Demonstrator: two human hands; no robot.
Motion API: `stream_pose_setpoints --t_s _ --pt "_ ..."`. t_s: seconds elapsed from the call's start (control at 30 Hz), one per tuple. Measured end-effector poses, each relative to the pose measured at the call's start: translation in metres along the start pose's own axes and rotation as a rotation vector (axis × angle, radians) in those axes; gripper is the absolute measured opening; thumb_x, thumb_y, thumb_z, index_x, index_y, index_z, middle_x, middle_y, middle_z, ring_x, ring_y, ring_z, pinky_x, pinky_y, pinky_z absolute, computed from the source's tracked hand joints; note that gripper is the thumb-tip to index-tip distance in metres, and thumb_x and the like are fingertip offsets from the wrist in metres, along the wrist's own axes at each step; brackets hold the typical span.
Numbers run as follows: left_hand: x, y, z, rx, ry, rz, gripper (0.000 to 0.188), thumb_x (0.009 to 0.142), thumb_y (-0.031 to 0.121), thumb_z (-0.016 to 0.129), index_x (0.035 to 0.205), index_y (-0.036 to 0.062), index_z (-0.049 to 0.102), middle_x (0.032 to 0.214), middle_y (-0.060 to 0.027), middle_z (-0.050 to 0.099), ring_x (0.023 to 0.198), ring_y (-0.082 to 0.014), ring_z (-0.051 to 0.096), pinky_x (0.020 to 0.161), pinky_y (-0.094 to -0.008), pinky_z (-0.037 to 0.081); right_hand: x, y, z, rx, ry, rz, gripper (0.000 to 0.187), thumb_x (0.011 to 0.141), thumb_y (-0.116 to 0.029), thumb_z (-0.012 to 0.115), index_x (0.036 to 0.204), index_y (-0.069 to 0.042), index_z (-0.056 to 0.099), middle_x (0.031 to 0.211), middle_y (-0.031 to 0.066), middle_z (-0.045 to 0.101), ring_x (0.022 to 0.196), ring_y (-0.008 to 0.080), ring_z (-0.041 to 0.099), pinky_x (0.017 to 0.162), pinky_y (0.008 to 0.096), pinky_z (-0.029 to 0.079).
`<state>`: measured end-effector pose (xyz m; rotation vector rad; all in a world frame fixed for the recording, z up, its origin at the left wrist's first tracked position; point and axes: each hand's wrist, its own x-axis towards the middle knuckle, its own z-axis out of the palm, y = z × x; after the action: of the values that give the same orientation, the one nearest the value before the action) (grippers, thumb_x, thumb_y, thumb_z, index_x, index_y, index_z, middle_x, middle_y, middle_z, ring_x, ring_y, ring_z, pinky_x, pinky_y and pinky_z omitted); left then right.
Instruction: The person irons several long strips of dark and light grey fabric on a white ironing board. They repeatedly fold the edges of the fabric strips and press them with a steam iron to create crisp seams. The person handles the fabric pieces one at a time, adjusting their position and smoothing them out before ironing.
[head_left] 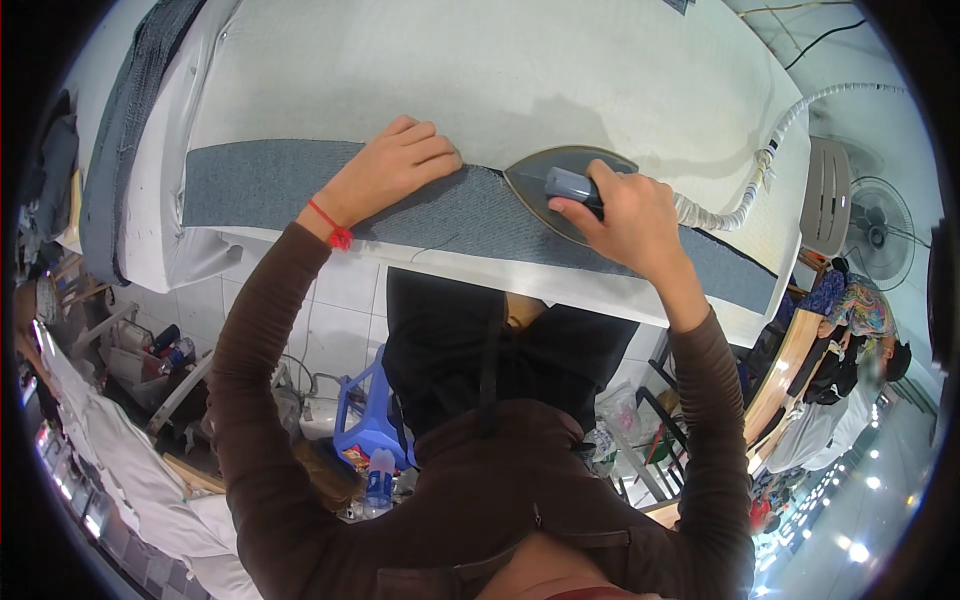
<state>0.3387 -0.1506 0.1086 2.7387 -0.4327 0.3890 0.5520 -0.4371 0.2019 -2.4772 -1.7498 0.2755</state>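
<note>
A long strip of grey-blue denim (pixel 262 190) lies along the near edge of a padded, white-covered ironing table (pixel 370 75). My left hand (pixel 398 160) rests at the strip's far edge, its fingers curled down against the cloth. The fingertips are partly hidden. To the right, my right hand (pixel 635 218) is wrapped round the handle of an iron (pixel 530 185). The iron lies flat on the strip, its pointed end turned left toward my left hand. A loose thread curves over the denim between my hands.
A white-wrapped hose (pixel 740 210) runs from the iron to the upper right. More dark denim (pixel 135 150) hangs over the table's left end. At the right stand a fan (pixel 880 230) and a seated person (pixel 862 310). A blue plastic stool (pixel 368 410) stands below the table.
</note>
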Motion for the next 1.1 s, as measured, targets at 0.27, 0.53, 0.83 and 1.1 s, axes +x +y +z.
stream_pose_setpoints --t_s 0.27,0.53,0.83,1.1 --pt "-0.006 -0.006 0.005 0.061 0.052 0.139 0.021 0.090 0.010 0.077 0.111 0.0072 0.072 0.115 -0.0052 0.069 0.114 -0.0231 0.068 0.104 -0.0374 0.057 0.013 -0.013 0.005 -0.020 -0.021 0.010 0.063 0.100 -0.067 0.078 0.092 -0.005 0.073 0.062 0.0115 0.070 0.055 0.0304 0.073 0.053 0.0391 0.056" --pt "-0.002 -0.005 0.005 0.015 0.087 0.119 0.021 0.088 0.009 0.077 0.108 0.0072 0.072 0.114 -0.0047 0.068 0.113 -0.0238 0.067 0.102 -0.0373 0.058 0.005 -0.008 0.007 -0.006 0.051 -0.016 0.063 0.098 -0.067 0.079 0.088 -0.006 0.072 0.059 0.0126 0.068 0.052 0.0337 0.070 0.051 0.0417 0.056" --pt "-0.017 -0.005 -0.004 -0.077 0.041 -0.184 0.019 0.098 0.012 0.078 0.117 0.0092 0.073 0.116 -0.0048 0.068 0.112 -0.0259 0.064 0.100 -0.0416 0.054 0.021 -0.027 0.008 0.017 0.054 -0.039 0.064 0.098 -0.067 0.078 0.085 -0.006 0.071 0.059 0.0129 0.068 0.052 0.0334 0.071 0.050 0.0427 0.055" --pt "-0.028 -0.020 -0.021 0.009 -0.073 -0.125 0.020 0.100 0.015 0.075 0.119 0.0093 0.071 0.119 -0.0046 0.067 0.118 -0.0258 0.064 0.103 -0.0397 0.055 0.030 -0.038 0.007 -0.021 0.004 -0.037 0.065 0.099 -0.070 0.077 0.085 -0.006 0.071 0.057 0.0114 0.066 0.051 0.0318 0.071 0.049 0.0411 0.054"
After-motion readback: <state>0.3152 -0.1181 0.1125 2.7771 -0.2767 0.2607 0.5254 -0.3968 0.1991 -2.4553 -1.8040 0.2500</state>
